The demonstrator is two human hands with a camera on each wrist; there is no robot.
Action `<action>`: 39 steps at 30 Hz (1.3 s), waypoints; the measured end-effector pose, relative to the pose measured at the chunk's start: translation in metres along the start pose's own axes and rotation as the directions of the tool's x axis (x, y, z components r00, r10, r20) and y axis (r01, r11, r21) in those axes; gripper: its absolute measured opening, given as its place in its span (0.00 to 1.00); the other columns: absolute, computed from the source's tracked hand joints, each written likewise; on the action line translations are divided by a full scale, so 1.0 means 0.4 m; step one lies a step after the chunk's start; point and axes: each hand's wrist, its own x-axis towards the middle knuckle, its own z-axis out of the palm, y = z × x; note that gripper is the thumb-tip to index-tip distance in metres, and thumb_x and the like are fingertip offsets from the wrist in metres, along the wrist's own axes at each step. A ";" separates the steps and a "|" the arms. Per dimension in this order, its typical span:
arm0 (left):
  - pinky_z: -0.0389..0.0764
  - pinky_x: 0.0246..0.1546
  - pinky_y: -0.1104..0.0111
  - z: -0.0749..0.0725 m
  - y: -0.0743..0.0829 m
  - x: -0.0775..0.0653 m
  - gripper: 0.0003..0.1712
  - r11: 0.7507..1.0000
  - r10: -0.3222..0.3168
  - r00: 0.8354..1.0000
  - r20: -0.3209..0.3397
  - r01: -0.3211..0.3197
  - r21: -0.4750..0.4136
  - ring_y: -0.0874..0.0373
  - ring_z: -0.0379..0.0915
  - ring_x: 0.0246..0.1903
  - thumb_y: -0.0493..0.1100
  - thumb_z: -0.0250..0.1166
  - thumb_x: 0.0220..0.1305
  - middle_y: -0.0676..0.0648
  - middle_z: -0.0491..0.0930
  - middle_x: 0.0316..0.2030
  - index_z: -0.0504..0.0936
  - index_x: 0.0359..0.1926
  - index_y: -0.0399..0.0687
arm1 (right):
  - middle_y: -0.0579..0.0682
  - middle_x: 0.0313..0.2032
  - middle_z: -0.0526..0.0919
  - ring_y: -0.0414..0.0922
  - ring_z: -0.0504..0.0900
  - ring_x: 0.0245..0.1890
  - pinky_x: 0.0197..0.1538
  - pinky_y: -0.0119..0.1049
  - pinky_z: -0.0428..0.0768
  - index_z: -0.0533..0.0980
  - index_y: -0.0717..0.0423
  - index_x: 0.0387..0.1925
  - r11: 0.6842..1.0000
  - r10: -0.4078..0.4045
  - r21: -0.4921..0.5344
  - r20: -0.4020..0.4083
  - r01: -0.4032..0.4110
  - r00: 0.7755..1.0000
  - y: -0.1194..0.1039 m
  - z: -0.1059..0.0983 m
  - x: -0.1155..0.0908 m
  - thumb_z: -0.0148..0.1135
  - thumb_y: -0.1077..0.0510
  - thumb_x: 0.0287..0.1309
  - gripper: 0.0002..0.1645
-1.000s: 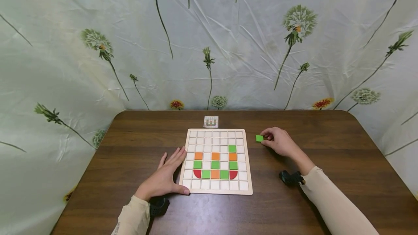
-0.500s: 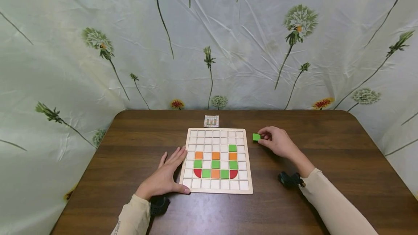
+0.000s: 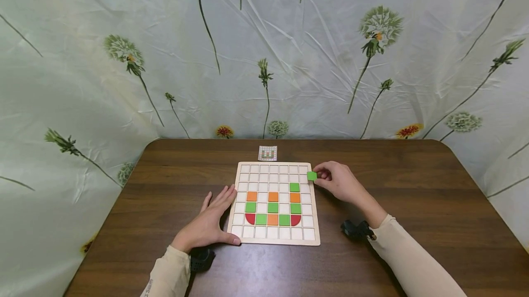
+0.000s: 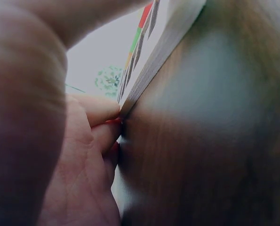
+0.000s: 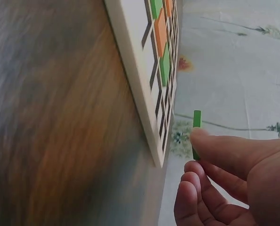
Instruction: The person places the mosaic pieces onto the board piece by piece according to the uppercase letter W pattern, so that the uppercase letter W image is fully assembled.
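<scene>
A pale wooden grid board (image 3: 307, 233) lies on the table, with several green and orange squares and two red rounded-corner pieces set in its cells. My right hand (image 3: 340, 181) pinches a green square tile (image 3: 312, 176) between thumb and fingers, over the board's upper right edge. In the right wrist view the green tile (image 5: 196, 118) appears edge-on, raised above the table and apart from the board (image 5: 142, 99). Along the board's left side rests my left hand (image 3: 208, 223), fingers extended, fingertips at the edge and thumb at the lower left corner. The left wrist view shows its fingers (image 4: 102, 110) touching the board's side.
A small printed card (image 3: 267, 153) with a coloured grid pattern lies just behind the board. The brown wooden table (image 3: 396, 168) ends at a floral curtain (image 3: 314, 67) at the back. Each wrist wears a black device (image 3: 357, 230).
My right hand has carried the green tile leftward, from beside the board to over its upper right edge. The left hand stays in place at the board's left side.
</scene>
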 end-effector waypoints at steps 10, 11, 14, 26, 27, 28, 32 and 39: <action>0.28 0.71 0.41 0.003 -0.005 0.001 0.76 1.000 0.002 1.000 0.000 -0.002 0.006 0.48 0.34 0.78 0.72 0.78 0.39 0.44 0.47 0.79 0.50 0.79 0.40 | 0.49 0.35 0.79 0.43 0.74 0.33 0.38 0.37 0.75 0.83 0.62 0.46 0.999 -0.015 0.041 0.018 0.014 1.000 -0.046 0.039 0.012 0.70 0.63 0.59 0.14; 0.28 0.71 0.41 0.004 -0.005 0.001 0.76 1.000 0.004 1.000 -0.003 -0.004 0.008 0.48 0.34 0.78 0.72 0.78 0.39 0.44 0.47 0.79 0.50 0.79 0.40 | 0.49 0.35 0.79 0.43 0.74 0.33 0.38 0.37 0.75 0.83 0.62 0.46 0.999 -0.019 0.043 0.018 0.018 1.000 -0.052 0.044 0.014 0.70 0.62 0.59 0.13; 0.28 0.71 0.41 0.005 -0.007 0.000 0.76 1.000 0.009 1.000 -0.008 -0.009 0.010 0.48 0.35 0.78 0.72 0.78 0.39 0.44 0.48 0.79 0.50 0.79 0.40 | 0.48 0.35 0.80 0.43 0.74 0.34 0.39 0.37 0.75 0.83 0.60 0.46 0.998 -0.025 0.051 0.023 0.024 0.999 -0.066 0.059 0.022 0.70 0.61 0.59 0.13; 0.27 0.71 0.42 0.002 -0.003 -0.001 0.75 1.000 0.009 1.000 -0.005 -0.009 -0.003 0.47 0.34 0.78 0.70 0.79 0.40 0.44 0.48 0.79 0.50 0.79 0.40 | 0.44 0.32 0.81 0.39 0.75 0.31 0.38 0.34 0.77 0.84 0.59 0.43 0.990 -0.093 0.109 0.044 0.088 0.995 -0.112 0.112 0.052 0.72 0.62 0.57 0.12; 0.27 0.71 0.42 0.001 -0.002 -0.001 0.75 1.000 0.009 1.000 -0.004 -0.009 -0.003 0.47 0.34 0.78 0.70 0.79 0.40 0.44 0.48 0.79 0.50 0.79 0.40 | 0.44 0.31 0.81 0.39 0.75 0.31 0.38 0.34 0.76 0.84 0.59 0.43 0.990 -0.096 0.111 0.046 0.090 0.994 -0.115 0.115 0.054 0.72 0.62 0.57 0.12; 0.27 0.71 0.41 0.001 -0.001 -0.001 0.75 1.000 0.009 1.000 -0.003 -0.009 -0.003 0.47 0.34 0.78 0.70 0.79 0.40 0.44 0.48 0.79 0.50 0.79 0.39 | 0.44 0.32 0.80 0.39 0.75 0.31 0.38 0.34 0.76 0.84 0.59 0.43 0.990 -0.096 0.112 0.048 0.090 0.994 -0.120 0.118 0.056 0.72 0.62 0.57 0.12; 0.27 0.71 0.41 0.000 -0.001 -0.002 0.75 1.000 0.000 1.000 -0.006 0.000 -0.001 0.47 0.34 0.78 0.70 0.79 0.40 0.44 0.48 0.79 0.50 0.79 0.39 | 0.45 0.32 0.80 0.39 0.74 0.31 0.38 0.34 0.76 0.84 0.60 0.44 0.991 -0.093 0.104 0.048 0.087 0.995 -0.138 0.134 0.067 0.72 0.62 0.57 0.12; 0.27 0.72 0.42 0.000 0.001 -0.001 0.76 1.000 -0.011 1.000 0.001 0.011 0.004 0.48 0.34 0.79 0.71 0.78 0.40 0.45 0.47 0.79 0.49 0.79 0.40 | 0.43 0.30 0.79 0.39 0.74 0.31 0.39 0.34 0.75 0.84 0.59 0.44 0.993 -0.069 0.100 0.062 0.063 0.996 -0.168 0.161 0.078 0.72 0.62 0.55 0.13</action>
